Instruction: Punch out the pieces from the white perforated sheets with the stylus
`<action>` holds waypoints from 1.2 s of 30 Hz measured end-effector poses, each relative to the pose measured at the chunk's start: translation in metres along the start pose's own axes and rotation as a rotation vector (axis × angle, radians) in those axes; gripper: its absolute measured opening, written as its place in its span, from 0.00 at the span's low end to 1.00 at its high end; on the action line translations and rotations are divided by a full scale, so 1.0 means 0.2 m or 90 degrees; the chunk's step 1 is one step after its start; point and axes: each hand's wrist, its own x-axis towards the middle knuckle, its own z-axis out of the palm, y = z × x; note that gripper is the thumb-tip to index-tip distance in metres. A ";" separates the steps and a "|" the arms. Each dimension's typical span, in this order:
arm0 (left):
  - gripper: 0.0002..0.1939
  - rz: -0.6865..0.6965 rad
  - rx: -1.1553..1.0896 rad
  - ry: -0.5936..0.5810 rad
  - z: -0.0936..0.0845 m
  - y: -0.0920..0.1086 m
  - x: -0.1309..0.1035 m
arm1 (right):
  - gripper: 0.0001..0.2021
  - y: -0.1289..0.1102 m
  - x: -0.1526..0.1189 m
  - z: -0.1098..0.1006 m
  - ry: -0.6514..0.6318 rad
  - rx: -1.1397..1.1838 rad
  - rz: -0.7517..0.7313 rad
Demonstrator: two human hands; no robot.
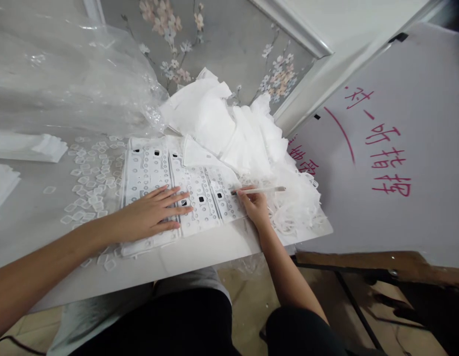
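A flat white perforated sheet (192,188), with rows of small round marks and several black square openings, lies on the light table (166,264). Spread flat on its left part is my left hand (158,212), fingers apart and holding nothing. At the sheet's right edge my right hand (253,200) pinches a slim white pen-like tool (268,190). The tool's dark tip points left, close to the sheet's surface; whether it touches cannot be told. A loose white piece (201,154) overlaps the sheet's upper edge.
Thin white pieces are heaped (229,123) behind the sheet, with stringy scraps (296,198) to the right. Small translucent squares (90,183) lie scattered at left. Clear plastic (73,74) and folded white stacks (27,147) are farther left. A whiteboard (392,148) with red writing stands at right.
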 end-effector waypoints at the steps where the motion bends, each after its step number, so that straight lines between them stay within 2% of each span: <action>1: 0.26 0.002 -0.001 0.004 0.00 0.00 0.00 | 0.12 0.00 0.00 0.00 0.002 -0.020 -0.014; 7: 0.26 0.007 0.000 0.003 0.02 -0.01 0.00 | 0.09 -0.01 -0.03 -0.01 -0.035 -0.338 -0.233; 10: 0.27 0.009 -0.001 -0.007 0.01 -0.01 0.00 | 0.10 -0.01 -0.01 0.01 0.003 -0.420 -0.271; 13: 0.27 0.005 -0.007 -0.006 0.01 -0.01 -0.01 | 0.10 -0.01 0.02 0.04 0.088 -0.427 -0.247; 15: 0.28 0.004 -0.007 -0.008 0.01 -0.01 -0.01 | 0.10 -0.01 0.04 0.05 0.115 -0.417 -0.228; 18: 0.28 0.008 -0.007 -0.010 0.01 -0.01 -0.02 | 0.11 0.00 0.05 0.04 0.079 -0.363 -0.208; 22: 0.28 0.007 -0.014 -0.011 0.01 -0.01 -0.02 | 0.11 0.03 0.04 0.00 -0.034 -0.166 -0.163; 24: 0.28 0.005 -0.016 -0.018 0.00 0.00 -0.02 | 0.11 0.05 0.04 -0.01 -0.052 -0.077 -0.125; 27: 0.28 -0.001 -0.016 -0.026 -0.01 0.00 -0.02 | 0.12 0.06 0.05 -0.02 -0.054 -0.028 -0.100; 30: 0.28 -0.008 -0.015 -0.031 -0.01 0.01 -0.02 | 0.11 0.06 0.05 -0.03 -0.077 -0.094 -0.137; 33: 0.28 -0.006 -0.013 -0.036 0.00 0.00 -0.02 | 0.09 0.05 0.04 -0.03 -0.084 -0.265 -0.239; 36: 0.28 -0.001 -0.013 -0.036 0.00 -0.01 -0.02 | 0.10 0.04 0.04 -0.01 -0.031 -0.388 -0.300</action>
